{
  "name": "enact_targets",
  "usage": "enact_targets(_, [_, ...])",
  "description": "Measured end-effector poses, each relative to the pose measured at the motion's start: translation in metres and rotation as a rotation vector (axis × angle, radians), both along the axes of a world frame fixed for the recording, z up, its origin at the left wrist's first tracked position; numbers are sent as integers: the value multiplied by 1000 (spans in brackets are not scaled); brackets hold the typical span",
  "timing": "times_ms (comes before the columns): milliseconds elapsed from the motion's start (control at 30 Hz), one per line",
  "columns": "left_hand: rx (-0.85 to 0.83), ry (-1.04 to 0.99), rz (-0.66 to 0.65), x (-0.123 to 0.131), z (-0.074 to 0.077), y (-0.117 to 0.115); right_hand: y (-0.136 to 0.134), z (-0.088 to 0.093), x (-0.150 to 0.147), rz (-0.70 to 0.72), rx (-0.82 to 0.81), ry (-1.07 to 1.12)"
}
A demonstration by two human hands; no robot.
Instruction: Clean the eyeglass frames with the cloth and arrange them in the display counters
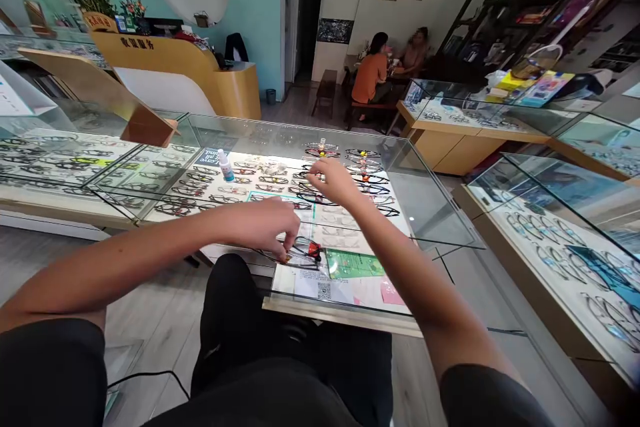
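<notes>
My left hand (pixel 273 225) is above the near part of the glass display case (pixel 430 213), its curled fingers closed on a dark-framed pair of glasses (pixel 303 260) with a red piece at one side. Farther forward, my right hand (pixel 333 180) hovers over rows of glasses (pixel 373 180) with thumb and forefinger curved toward each other; what lies between them is too small to tell. A white spray bottle (pixel 225 167) stands to the left. Near my right forearm lies a green patterned card (pixel 353 264).
Other glass cases (pixel 545 227) with glasses stand at the right. A wooden board (pixel 95 87) slants over the left case. Behind are a wooden counter (pixel 240 90), a bench (pixel 326 88) and two seated people, one in an orange top (pixel 370 77).
</notes>
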State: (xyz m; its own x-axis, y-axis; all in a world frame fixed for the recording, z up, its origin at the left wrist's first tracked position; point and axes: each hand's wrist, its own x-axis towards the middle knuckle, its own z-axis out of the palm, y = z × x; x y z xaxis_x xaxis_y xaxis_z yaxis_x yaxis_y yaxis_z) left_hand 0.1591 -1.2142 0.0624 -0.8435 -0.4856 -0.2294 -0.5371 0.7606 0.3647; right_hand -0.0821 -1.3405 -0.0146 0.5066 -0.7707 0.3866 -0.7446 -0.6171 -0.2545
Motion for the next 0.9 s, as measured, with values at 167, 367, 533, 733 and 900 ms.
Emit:
enact_targets(167, [-140,-31,55,21,41,-17,-38,0,107,-30,163,218])
enact_targets(367, [-285,-45,168,35,35,-23,-55,-5,153,-75,226,228])
enact_targets(533, [-296,-114,239,50,22,-47,-59,15,81,-142,122,72])
enact_targets(733, [-402,-153,330,53,-6,-108,-34,5,-118,-486,-142,-320])
enact_targets(900, [-458,-223,369,40,-32,-149,2,-31,-232,-931,-148,-313])
